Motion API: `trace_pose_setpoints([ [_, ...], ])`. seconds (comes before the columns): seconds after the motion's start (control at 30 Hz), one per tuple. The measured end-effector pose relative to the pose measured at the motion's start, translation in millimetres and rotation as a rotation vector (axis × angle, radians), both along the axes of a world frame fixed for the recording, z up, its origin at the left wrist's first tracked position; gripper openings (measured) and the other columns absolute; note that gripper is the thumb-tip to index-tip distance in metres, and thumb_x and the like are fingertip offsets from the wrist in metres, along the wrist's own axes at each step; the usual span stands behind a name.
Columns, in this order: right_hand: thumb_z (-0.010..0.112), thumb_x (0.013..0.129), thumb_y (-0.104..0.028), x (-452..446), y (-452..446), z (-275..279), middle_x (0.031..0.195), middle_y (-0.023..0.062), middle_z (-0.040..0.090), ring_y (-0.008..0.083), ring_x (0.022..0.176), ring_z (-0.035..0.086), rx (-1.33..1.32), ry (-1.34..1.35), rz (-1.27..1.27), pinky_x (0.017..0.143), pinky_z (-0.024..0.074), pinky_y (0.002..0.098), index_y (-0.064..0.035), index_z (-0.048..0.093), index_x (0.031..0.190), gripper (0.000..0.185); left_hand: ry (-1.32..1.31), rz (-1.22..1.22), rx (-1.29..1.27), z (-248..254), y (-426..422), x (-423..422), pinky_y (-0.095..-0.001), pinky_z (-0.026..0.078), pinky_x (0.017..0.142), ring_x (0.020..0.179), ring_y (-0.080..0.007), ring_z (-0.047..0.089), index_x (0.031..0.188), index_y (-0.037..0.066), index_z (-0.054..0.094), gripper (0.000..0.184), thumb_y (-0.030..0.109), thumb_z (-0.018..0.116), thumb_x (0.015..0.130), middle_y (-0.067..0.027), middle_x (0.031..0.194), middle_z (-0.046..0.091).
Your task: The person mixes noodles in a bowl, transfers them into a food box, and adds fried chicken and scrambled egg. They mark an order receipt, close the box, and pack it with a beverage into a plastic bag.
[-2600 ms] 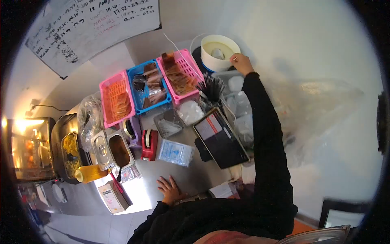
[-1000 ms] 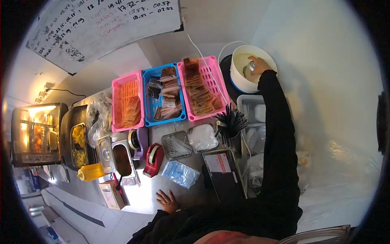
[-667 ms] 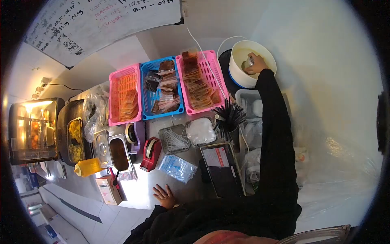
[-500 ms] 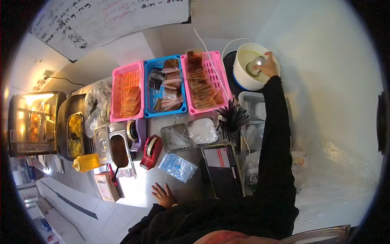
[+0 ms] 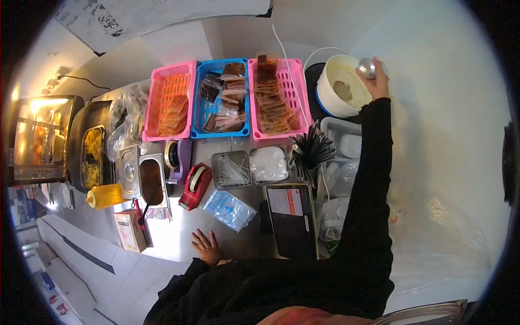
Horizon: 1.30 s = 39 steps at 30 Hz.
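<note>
My right hand (image 5: 379, 81) is closed round a shiny round metal object (image 5: 366, 67), perhaps a lid or small cup, at the right rim of a white round tub (image 5: 326, 81). Pale content with a greyish patch shows inside the tub. My left hand (image 5: 207, 247) lies flat with fingers spread on the metal counter (image 5: 181, 230) near its front edge, holding nothing. Just beyond it are a blue-and-white plastic packet (image 5: 230, 210) and a red tape dispenser (image 5: 195, 187). A tablet (image 5: 292, 222) stands to its right.
Pink (image 5: 193, 70) and blue (image 5: 247, 130) baskets hold small packets. Black straws (image 5: 313, 146), a tray of plastic sticks (image 5: 232, 169), a metal pan of brown sauce (image 5: 153, 181), a yellow bottle (image 5: 105, 196) and a carton (image 5: 129, 231) stand around. A white cable hangs behind the tub.
My right hand has come up from inside the tub to its right rim, with the metal object in its fingers. My left hand stays flat on the counter. The view has shifted.
</note>
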State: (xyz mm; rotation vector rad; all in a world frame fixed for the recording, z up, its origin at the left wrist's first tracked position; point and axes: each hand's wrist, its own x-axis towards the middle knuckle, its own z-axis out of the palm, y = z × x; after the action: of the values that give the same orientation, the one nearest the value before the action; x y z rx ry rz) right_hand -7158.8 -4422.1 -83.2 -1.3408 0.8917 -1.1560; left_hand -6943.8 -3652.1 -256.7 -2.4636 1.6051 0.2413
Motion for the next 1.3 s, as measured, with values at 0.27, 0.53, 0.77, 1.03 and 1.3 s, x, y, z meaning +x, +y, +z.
trace_pose_setpoints([
  [0.27, 0.081, 0.067, -0.027, 26, 19, 7, 0.118, 0.0185, 0.048, 0.0301, 0.109, 0.050, -0.231, 0.480, -0.304, 0.087, 0.0488, 0.0349, -0.0043, 0.036, 0.123, 0.076, -0.249, -0.088, -0.141, -25, 7, 5, -0.0754, 0.021, 0.089, 0.125, -0.0646, 0.014, 0.140, 0.000, 0.025, 0.064, 0.020, 0.044, 0.083, -0.0438, 0.139, 0.012],
  [0.53, 0.088, 0.049, -0.041, 35, 77, 67, 0.112, 0.0234, 0.049, 0.0379, 0.110, 0.049, -0.316, 0.475, -0.701, 0.093, 0.0426, 0.0413, -0.0038, 0.031, 0.113, 0.093, 0.072, 0.045, 0.106, -7, 2, 0, -0.0763, 0.014, 0.090, 0.127, -0.0638, -0.001, 0.145, 0.002, 0.009, 0.132, 0.070, 0.069, 0.050, -0.0435, 0.140, -0.004],
  [0.77, 0.066, 0.080, -0.018, -30, 268, 191, 0.127, 0.0265, 0.038, 0.0415, 0.123, 0.035, 0.089, -0.654, -0.003, 0.107, 0.0253, 0.0590, 0.0049, 0.038, 0.120, 0.054, 0.420, 0.100, 0.236, 23, -6, 11, -0.0775, 0.001, 0.090, 0.124, -0.0632, -0.019, 0.144, 0.001, -0.006, 0.146, 0.079, 0.067, 0.045, -0.0439, 0.137, -0.018],
  [1.03, 0.069, 0.075, -0.030, -202, 694, 102, 0.122, 0.0232, 0.045, 0.0351, 0.110, 0.048, -0.122, -1.148, -0.673, 0.092, 0.0452, 0.0451, 0.0071, 0.035, 0.126, 0.072, 0.565, -0.141, 0.087, 17, 19, 41, -0.0762, 0.004, 0.092, 0.124, -0.0635, -0.017, 0.146, 0.008, -0.003, 0.120, 0.068, 0.063, 0.067, -0.0434, 0.138, -0.015],
  [1.3, 0.068, 0.078, -0.027, -148, 938, -60, 0.108, 0.0169, 0.052, 0.0284, 0.097, 0.055, 0.220, -0.548, -1.172, 0.083, 0.0527, 0.0416, -0.0001, 0.050, 0.109, 0.045, 0.762, -0.409, -0.186, -8, 24, 91, -0.0564, 0.031, 0.095, 0.121, -0.0496, 0.031, 0.124, 0.008, 0.048, 0.063, 0.044, 0.067, 0.076, -0.0284, 0.131, 0.035],
])
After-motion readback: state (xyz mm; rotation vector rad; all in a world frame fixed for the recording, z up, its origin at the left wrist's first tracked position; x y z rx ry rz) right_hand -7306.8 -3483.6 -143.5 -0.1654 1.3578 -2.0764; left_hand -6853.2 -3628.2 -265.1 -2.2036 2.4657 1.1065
